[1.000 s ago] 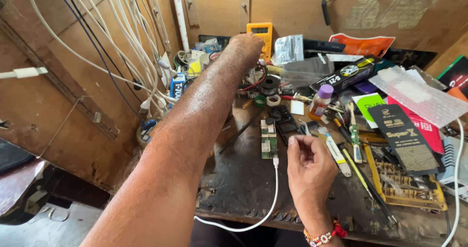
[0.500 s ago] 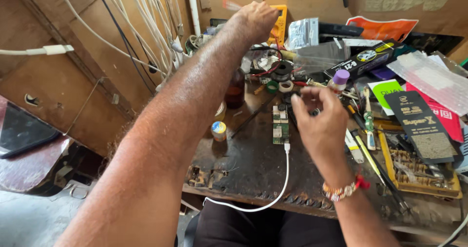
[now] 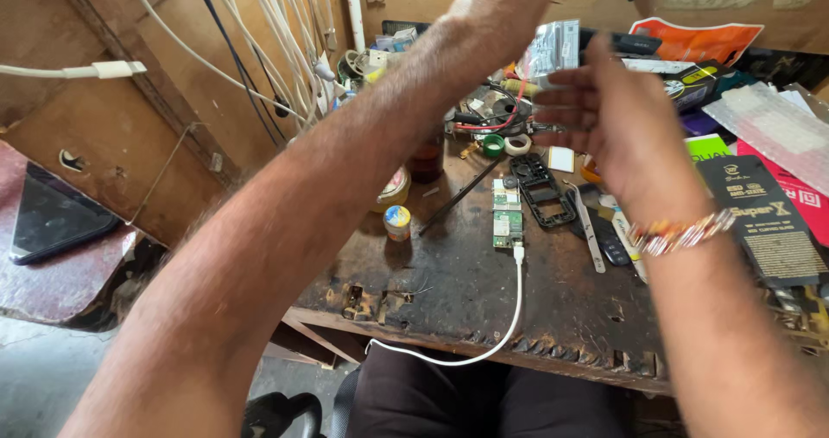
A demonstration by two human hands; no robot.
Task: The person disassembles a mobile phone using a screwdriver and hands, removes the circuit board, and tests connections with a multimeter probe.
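Since half a second earlier both hands had come up off the bench: the right hand (image 3: 617, 114), which had been pinching something small near the green circuit board (image 3: 506, 216), was now lifted with fingers spread and loose, holding nothing visible. The left hand (image 3: 501, 6) was raised higher toward the back wall; its fingertips ran off the top edge, so I couldn't tell whether it was clenched or gripping anything.

The board lay flat on the dark workbench (image 3: 484, 291), untouched, with the white cable (image 3: 509, 317) plugged into its near end and looping over the front edge. The black phone frame (image 3: 542, 189) lay just beside it on the right, a black probe (image 3: 458, 198) to the left. My read: no hands-on work on the board at this instant; both hands were clear of it.

Hard to make out:
- whatever the right hand had pinched; not seen in the palm now
- the clutter behind the forearms, mostly blocked: red wires, tape rolls, a brown bottle (image 3: 427, 157)
- a small yellow-lidded pot (image 3: 397, 222) stood clear, near the left forearm
- a dark phone (image 3: 52, 218) lay on a side surface at far left
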